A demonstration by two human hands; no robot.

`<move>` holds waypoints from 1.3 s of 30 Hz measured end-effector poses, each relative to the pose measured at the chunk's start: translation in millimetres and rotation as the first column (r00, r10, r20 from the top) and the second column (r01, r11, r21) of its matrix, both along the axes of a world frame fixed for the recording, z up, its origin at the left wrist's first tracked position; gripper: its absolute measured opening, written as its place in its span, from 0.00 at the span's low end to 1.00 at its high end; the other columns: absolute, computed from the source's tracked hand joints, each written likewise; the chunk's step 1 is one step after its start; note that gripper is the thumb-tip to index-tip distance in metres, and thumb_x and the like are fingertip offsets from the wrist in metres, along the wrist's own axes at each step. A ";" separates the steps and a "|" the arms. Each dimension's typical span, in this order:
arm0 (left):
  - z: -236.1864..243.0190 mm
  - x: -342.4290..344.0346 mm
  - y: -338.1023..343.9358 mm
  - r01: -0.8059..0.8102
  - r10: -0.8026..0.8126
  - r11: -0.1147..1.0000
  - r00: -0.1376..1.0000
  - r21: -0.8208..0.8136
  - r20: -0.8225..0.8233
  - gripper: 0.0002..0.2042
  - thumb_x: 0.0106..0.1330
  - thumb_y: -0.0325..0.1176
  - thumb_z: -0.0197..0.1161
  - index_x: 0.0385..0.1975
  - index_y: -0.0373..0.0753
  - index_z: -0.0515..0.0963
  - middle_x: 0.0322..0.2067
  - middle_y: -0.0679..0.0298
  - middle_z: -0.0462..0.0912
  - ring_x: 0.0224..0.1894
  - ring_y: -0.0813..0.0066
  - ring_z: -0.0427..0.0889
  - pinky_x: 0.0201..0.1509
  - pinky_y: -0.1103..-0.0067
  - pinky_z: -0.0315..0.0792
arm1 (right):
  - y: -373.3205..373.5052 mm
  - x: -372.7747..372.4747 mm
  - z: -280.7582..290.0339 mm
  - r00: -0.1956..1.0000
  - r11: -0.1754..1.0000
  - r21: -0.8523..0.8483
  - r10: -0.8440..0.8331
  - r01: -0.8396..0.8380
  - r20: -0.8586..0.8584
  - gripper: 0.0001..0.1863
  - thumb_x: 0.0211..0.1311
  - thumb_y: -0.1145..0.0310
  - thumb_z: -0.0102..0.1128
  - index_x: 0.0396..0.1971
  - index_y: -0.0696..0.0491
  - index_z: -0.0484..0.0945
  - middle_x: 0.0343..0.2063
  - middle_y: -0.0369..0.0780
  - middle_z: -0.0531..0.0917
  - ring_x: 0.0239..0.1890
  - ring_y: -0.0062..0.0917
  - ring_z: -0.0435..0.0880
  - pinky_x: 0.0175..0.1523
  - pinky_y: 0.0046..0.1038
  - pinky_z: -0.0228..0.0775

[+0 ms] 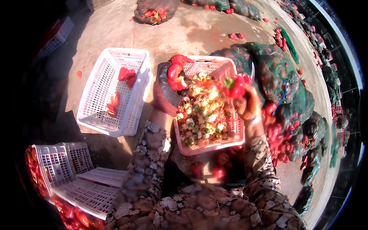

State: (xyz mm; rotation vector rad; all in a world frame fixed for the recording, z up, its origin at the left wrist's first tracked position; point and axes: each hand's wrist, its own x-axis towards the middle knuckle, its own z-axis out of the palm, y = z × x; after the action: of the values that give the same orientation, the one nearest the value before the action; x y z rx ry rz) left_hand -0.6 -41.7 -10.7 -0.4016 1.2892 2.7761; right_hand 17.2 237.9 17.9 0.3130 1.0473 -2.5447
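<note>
My left hand [167, 90], in a dark grey glove with a red cuff, is closed on an opened red bell pepper piece [174, 76] at the left rim of a pinkish-white crate [210, 148]. Inside that crate lies a heap of pepper cores [201, 111] with pale seeds and green stems. My bare right hand [250, 104] grips a red bell pepper [237, 87] with a green stem over the crate's right side. Both it and the pepper are slightly blurred. Whether a tool is in either hand cannot be made out.
A white crate [143, 82] with a few red pepper pieces [127, 76] stands to the left. Stacked crates [82, 163] and red peppers [74, 214] fill the lower left. Green mesh sacks [278, 69] line the right, beside loose peppers [274, 132]. Another sack [155, 11] lies at the back.
</note>
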 end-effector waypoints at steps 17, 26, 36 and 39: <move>28.4 11.4 31.2 0.116 -0.328 0.793 0.909 -0.598 -0.258 0.13 0.73 0.31 0.50 0.52 0.38 0.77 0.50 0.60 0.79 0.54 0.71 0.76 0.60 0.77 0.68 | -2.6 13.9 -1.9 0.994 0.996 -0.060 -0.077 0.072 -0.078 0.18 0.65 0.63 0.59 0.49 0.57 0.73 0.24 0.35 0.77 0.15 0.15 0.69 0.18 0.17 0.61; 40.3 20.0 39.9 0.591 -0.723 0.591 0.690 -0.549 -0.034 0.25 0.61 0.31 0.69 0.60 0.42 0.72 0.45 0.63 0.83 0.43 0.78 0.81 0.44 0.82 0.75 | 10.2 3.6 -11.4 0.983 0.962 0.272 0.041 0.008 -0.177 0.17 0.60 0.65 0.63 0.45 0.59 0.73 0.27 0.39 0.82 0.15 0.20 0.75 0.18 0.20 0.65; 26.0 27.1 34.2 0.622 -0.758 0.598 0.643 -0.505 -0.106 0.27 0.66 0.34 0.63 0.64 0.41 0.66 0.57 0.60 0.75 0.58 0.72 0.73 0.61 0.76 0.69 | -14.7 -6.2 47.7 0.920 0.754 0.630 0.358 -0.185 -0.159 0.20 0.53 0.73 0.66 0.46 0.63 0.77 0.36 0.40 0.85 0.37 0.22 0.83 0.43 0.21 0.74; 45.2 34.1 39.3 0.635 -0.760 0.566 0.648 -0.526 -0.037 0.28 0.65 0.36 0.64 0.65 0.41 0.66 0.62 0.59 0.70 0.61 0.70 0.72 0.63 0.74 0.67 | 2.0 -17.7 18.3 0.933 0.808 0.565 0.316 -0.168 -0.174 0.21 0.53 0.69 0.67 0.46 0.63 0.77 0.35 0.40 0.85 0.36 0.22 0.83 0.42 0.21 0.74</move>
State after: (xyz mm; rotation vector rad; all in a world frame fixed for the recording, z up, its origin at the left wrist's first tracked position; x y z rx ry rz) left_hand 33.5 -2.4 34.5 0.4343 1.6951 1.8414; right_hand -0.5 239.9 36.1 -0.0252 1.7886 -2.0466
